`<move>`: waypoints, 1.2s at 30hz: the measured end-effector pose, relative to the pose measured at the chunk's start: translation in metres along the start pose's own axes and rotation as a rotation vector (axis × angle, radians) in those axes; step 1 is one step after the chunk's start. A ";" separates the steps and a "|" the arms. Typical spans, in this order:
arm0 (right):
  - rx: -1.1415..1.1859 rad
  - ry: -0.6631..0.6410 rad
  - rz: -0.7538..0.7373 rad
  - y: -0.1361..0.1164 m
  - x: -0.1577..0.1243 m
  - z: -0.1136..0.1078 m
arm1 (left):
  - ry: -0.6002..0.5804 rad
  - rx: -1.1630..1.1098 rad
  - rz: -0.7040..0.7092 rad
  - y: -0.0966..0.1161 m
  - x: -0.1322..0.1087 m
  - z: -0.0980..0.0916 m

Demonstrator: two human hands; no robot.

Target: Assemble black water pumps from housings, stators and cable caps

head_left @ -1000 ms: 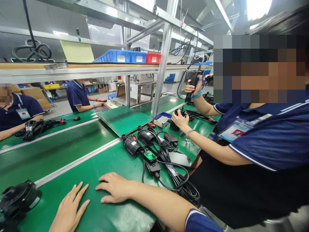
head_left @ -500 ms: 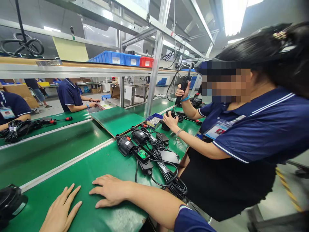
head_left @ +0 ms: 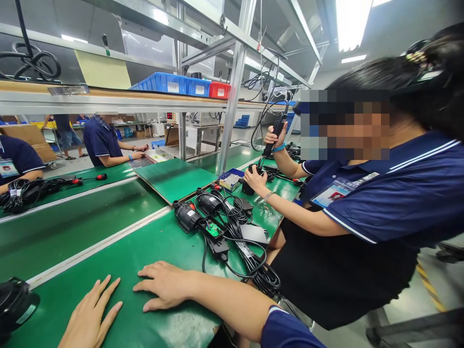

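A: Green table (head_left: 159, 244), and a shelf (head_left: 119, 105) above it carrying blue bins (head_left: 159, 83) and a red bin (head_left: 219, 91). How are the hands?

B: The left hand (head_left: 89, 316) and right hand (head_left: 165, 286) rest palm down near the table's near edge, each grip open, fingers spread.

A: What's around them?

B: A black unit (head_left: 13, 309) at the table's left end, near the left hand. Toward the right edge lie black motors (head_left: 188, 216), an open box (head_left: 213, 230) and a cable bundle (head_left: 253, 263).

A: Beyond those?

B: A co-worker (head_left: 395, 188) at the right edge, holding a black tool (head_left: 278, 129) above a black part (head_left: 248, 188).
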State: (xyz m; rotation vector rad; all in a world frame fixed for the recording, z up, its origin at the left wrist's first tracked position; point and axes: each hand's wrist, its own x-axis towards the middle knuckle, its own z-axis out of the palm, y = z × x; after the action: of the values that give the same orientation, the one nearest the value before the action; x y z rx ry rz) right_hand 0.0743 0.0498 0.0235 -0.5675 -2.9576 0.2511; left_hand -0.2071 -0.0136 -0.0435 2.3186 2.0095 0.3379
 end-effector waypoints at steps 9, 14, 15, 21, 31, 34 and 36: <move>0.023 -0.033 0.008 0.000 0.001 -0.001 | -0.066 0.034 0.013 -0.011 0.000 0.005; 0.004 -0.033 0.010 0.001 0.001 -0.001 | -0.013 0.026 0.006 -0.006 0.000 0.005; -0.002 -0.033 0.011 0.001 0.001 0.000 | 0.003 0.021 0.006 -0.005 0.000 0.005; -0.008 -0.017 -0.001 0.003 0.001 0.003 | 0.012 -0.004 0.016 -0.008 0.000 0.005; -0.027 -0.044 -0.018 0.005 0.004 -0.001 | 0.049 0.001 0.045 -0.014 0.003 0.003; -0.023 -0.051 -0.018 0.006 0.005 0.000 | 0.052 0.000 0.056 -0.019 0.004 0.006; -0.017 -0.036 -0.014 0.007 0.006 0.002 | 0.048 -0.004 0.050 -0.023 0.003 0.010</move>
State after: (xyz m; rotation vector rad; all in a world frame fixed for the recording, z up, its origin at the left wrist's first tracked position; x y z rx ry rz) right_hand 0.0710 0.0580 0.0206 -0.5497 -3.0005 0.2373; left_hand -0.2273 -0.0060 -0.0567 2.3841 1.9721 0.4046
